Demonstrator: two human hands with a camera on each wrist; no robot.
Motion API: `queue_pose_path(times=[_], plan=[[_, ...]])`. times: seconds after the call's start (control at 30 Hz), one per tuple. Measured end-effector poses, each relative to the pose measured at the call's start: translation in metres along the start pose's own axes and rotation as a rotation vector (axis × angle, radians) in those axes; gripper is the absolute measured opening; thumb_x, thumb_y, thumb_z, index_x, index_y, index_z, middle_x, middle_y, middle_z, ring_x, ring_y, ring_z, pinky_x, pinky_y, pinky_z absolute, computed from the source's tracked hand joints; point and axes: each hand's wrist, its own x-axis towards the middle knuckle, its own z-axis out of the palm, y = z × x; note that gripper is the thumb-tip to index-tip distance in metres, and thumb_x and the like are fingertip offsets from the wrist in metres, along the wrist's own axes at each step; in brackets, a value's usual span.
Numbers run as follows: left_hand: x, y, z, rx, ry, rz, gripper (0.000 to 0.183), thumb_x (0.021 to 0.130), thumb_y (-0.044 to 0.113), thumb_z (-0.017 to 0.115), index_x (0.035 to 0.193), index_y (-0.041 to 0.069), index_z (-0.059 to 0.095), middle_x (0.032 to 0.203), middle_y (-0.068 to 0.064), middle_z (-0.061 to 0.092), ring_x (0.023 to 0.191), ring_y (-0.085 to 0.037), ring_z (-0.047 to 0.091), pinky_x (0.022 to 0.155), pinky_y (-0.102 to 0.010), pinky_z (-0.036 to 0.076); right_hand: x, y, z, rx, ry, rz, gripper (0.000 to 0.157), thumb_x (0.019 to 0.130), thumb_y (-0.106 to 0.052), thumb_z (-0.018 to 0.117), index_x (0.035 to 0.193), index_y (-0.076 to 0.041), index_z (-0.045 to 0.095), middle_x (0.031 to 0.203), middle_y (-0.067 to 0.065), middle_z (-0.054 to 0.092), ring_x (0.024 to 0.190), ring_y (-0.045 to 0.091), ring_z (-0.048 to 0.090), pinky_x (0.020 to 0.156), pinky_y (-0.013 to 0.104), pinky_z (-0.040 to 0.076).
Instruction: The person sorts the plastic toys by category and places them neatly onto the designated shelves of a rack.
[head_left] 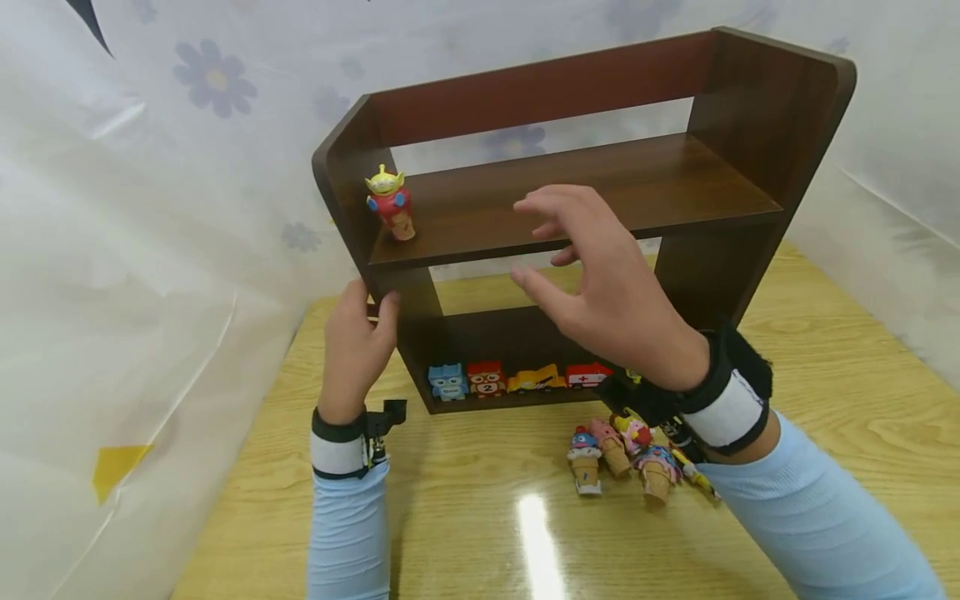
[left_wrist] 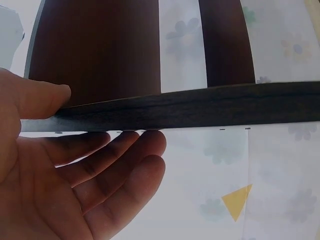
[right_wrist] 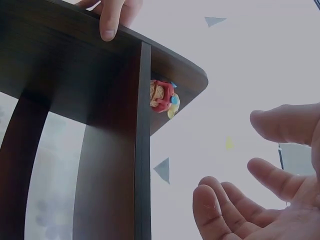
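A dark brown wooden shelf (head_left: pixel 570 183) stands on the table. My left hand (head_left: pixel 356 346) grips its left side panel (left_wrist: pixel 200 107), thumb on the inner face and fingers along the outer face. My right hand (head_left: pixel 600 275) is raised in front of the upper shelf board, fingers relaxed and spread from the thumb, holding nothing. At the left end of that board stands an ice cream cone toy (head_left: pixel 392 204) with a yellow three-eyed head and a red body; the right wrist view shows it from below.
On the lower board sit a blue owl block (head_left: pixel 447 382), a red owl block (head_left: pixel 487 379), a yellow toy vehicle (head_left: pixel 536 379) and a red toy ambulance (head_left: pixel 587 375). Several ice cream cone toys (head_left: pixel 585 467) lie on the wood-grain table (head_left: pixel 465 517) before the shelf, partly behind my right wrist.
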Motion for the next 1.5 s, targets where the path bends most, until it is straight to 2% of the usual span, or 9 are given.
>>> queue_pose_path(times=[0.27, 0.53, 0.67, 0.77, 0.97, 1.17, 1.33, 1.5], plan=[[0.001, 0.0, -0.001, 0.003, 0.005, 0.012, 0.031, 0.099, 0.024, 0.055, 0.116, -0.002, 0.058, 0.108, -0.02, 0.065, 0.093, -0.035, 0.068, 0.08, -0.049, 0.059, -0.021, 0.01, -0.005, -0.029, -0.033, 0.033, 0.05, 0.088, -0.007, 0.072, 0.135, -0.003, 0.055, 0.139, 0.014, 0.053, 0.111, 0.026, 0.059, 0.087, 0.044, 0.057], [0.0, 0.001, -0.003, 0.004, 0.015, 0.024, 0.028, 0.099, 0.023, 0.056, 0.112, -0.002, 0.059, 0.104, -0.02, 0.065, 0.09, -0.035, 0.068, 0.078, -0.049, 0.059, -0.038, 0.023, -0.001, -0.055, -0.078, 0.032, 0.046, 0.087, -0.007, 0.073, 0.131, -0.004, 0.058, 0.134, 0.013, 0.057, 0.107, 0.024, 0.059, 0.082, 0.042, 0.057], [0.0, 0.001, -0.003, 0.007, 0.018, 0.026, 0.028, 0.099, 0.023, 0.056, 0.112, -0.002, 0.059, 0.104, -0.02, 0.065, 0.09, -0.036, 0.068, 0.078, -0.048, 0.059, -0.047, 0.031, 0.0, -0.075, -0.122, 0.051, 0.042, 0.09, -0.009, 0.071, 0.129, -0.004, 0.058, 0.133, 0.014, 0.057, 0.11, 0.027, 0.06, 0.083, 0.045, 0.058], [0.0, 0.0, -0.004, 0.007, 0.02, 0.029, 0.029, 0.099, 0.023, 0.056, 0.112, -0.002, 0.059, 0.104, -0.02, 0.064, 0.09, -0.036, 0.068, 0.078, -0.049, 0.059, -0.052, 0.038, 0.001, -0.088, -0.194, 0.087, 0.039, 0.092, -0.013, 0.069, 0.129, -0.007, 0.059, 0.132, 0.012, 0.059, 0.114, 0.027, 0.059, 0.085, 0.046, 0.058], [-0.001, -0.001, -0.003, -0.004, 0.016, 0.027, 0.029, 0.099, 0.023, 0.056, 0.113, -0.002, 0.059, 0.105, -0.02, 0.065, 0.091, -0.035, 0.068, 0.078, -0.048, 0.059, -0.068, 0.052, 0.009, -0.146, -0.406, 0.133, 0.034, 0.095, -0.02, 0.066, 0.127, -0.01, 0.061, 0.128, 0.009, 0.063, 0.112, 0.025, 0.061, 0.09, 0.045, 0.055], [-0.001, 0.001, -0.004, -0.005, 0.019, 0.04, 0.029, 0.099, 0.022, 0.056, 0.114, -0.002, 0.059, 0.106, -0.02, 0.065, 0.091, -0.036, 0.068, 0.079, -0.048, 0.059, -0.091, 0.064, 0.029, -0.207, -0.574, 0.156, 0.036, 0.093, -0.022, 0.068, 0.125, -0.008, 0.064, 0.124, 0.011, 0.064, 0.111, 0.03, 0.06, 0.089, 0.046, 0.054], [0.0, 0.002, -0.004, -0.004, 0.015, 0.035, 0.03, 0.099, 0.023, 0.056, 0.115, -0.002, 0.059, 0.108, -0.021, 0.065, 0.092, -0.036, 0.068, 0.079, -0.049, 0.059, -0.105, 0.071, 0.048, -0.276, -0.696, 0.157, 0.035, 0.089, -0.021, 0.07, 0.121, -0.007, 0.065, 0.116, 0.011, 0.066, 0.103, 0.028, 0.06, 0.085, 0.043, 0.054], [-0.001, 0.004, -0.004, -0.008, 0.01, 0.026, 0.03, 0.098, 0.022, 0.056, 0.114, -0.003, 0.059, 0.108, -0.021, 0.066, 0.092, -0.037, 0.068, 0.079, -0.05, 0.059, -0.115, 0.077, 0.061, -0.349, -0.829, 0.194, 0.039, 0.087, -0.024, 0.072, 0.122, -0.007, 0.065, 0.117, 0.014, 0.065, 0.112, 0.036, 0.058, 0.091, 0.048, 0.053]])
